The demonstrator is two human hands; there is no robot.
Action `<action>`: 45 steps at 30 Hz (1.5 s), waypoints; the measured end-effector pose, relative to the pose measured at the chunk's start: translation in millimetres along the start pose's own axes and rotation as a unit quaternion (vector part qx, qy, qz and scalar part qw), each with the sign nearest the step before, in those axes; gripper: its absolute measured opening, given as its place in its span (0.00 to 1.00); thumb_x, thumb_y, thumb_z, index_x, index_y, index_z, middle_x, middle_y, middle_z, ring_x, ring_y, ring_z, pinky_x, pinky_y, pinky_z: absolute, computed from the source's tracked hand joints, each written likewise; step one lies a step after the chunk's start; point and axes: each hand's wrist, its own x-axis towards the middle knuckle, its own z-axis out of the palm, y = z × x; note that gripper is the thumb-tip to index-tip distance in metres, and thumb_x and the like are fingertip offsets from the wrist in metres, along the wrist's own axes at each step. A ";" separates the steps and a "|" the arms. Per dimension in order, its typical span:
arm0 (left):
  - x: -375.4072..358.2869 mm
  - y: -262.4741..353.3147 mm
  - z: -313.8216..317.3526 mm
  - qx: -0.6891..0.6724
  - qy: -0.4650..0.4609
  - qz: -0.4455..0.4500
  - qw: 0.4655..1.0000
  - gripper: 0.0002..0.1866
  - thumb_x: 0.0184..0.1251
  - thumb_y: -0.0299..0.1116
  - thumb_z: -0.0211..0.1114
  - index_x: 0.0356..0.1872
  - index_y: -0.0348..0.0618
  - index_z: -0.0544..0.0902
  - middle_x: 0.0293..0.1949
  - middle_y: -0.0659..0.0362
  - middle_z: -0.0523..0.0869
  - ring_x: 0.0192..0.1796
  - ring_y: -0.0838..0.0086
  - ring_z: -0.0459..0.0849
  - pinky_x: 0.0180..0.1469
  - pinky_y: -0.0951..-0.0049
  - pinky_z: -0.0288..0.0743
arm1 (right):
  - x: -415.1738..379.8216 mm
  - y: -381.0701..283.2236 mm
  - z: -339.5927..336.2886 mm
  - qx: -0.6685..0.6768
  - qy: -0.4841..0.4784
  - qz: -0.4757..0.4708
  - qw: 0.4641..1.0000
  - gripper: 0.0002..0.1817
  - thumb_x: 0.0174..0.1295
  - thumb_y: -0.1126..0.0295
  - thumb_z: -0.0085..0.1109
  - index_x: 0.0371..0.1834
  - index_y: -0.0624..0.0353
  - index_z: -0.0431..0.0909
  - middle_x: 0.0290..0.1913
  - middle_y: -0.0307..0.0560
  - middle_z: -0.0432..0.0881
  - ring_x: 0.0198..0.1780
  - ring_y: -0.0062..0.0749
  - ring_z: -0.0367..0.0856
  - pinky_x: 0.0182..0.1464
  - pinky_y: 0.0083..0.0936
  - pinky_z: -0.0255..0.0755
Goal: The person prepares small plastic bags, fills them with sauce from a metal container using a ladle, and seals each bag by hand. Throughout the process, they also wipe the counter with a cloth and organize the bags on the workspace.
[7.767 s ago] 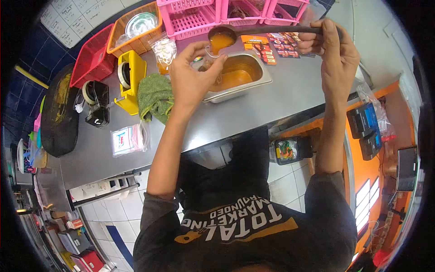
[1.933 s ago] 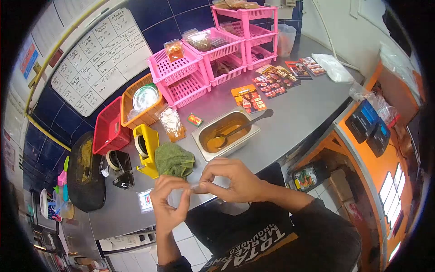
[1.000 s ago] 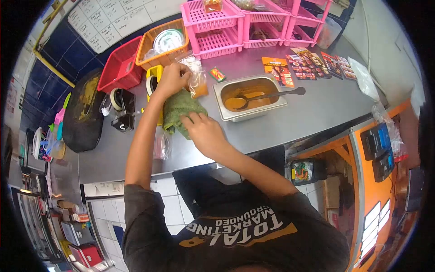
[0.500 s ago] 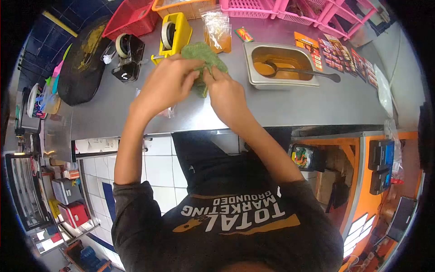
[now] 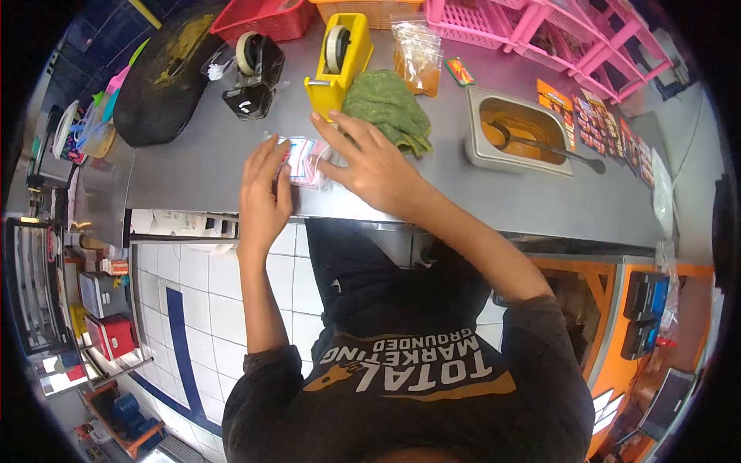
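Observation:
A small stack of clear plastic zip bags [image 5: 309,162] with pinkish edges lies on the steel counter near its front edge. My left hand [image 5: 266,185] rests at the left side of the bags, fingers stretched out and touching them. My right hand [image 5: 378,166] hovers at their right side with fingers spread, its thumb close to the plastic. Just beyond the right hand lies a crumpled green cloth [image 5: 386,108], held by neither hand. Behind it stands a yellow tape dispenser [image 5: 340,65].
A black tape dispenser [image 5: 255,73] and a long black object [image 5: 166,85] stand at the left. Filled zip bags [image 5: 417,58] lie at the back. To the right, a metal pan [image 5: 478,150] holds orange sauce and a spoon [image 5: 563,154]. Pink baskets [image 5: 532,35] line the back.
Both hands have let go of the green cloth, which now lies spread on the counter. They have come nearer to me, to the plastic bags. The view has shifted left.

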 end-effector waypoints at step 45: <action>-31.0 73.8 11.1 -0.206 0.069 -0.022 0.976 0.25 0.56 0.26 0.77 0.57 0.34 0.83 0.41 0.53 0.85 0.41 0.68 0.82 0.46 0.70 0.76 | -46.5 -21.7 -63.4 0.286 0.115 0.310 0.899 0.06 0.65 0.82 0.65 0.42 0.64 0.79 0.40 0.48 0.89 0.40 0.35 0.90 0.45 0.26 0.82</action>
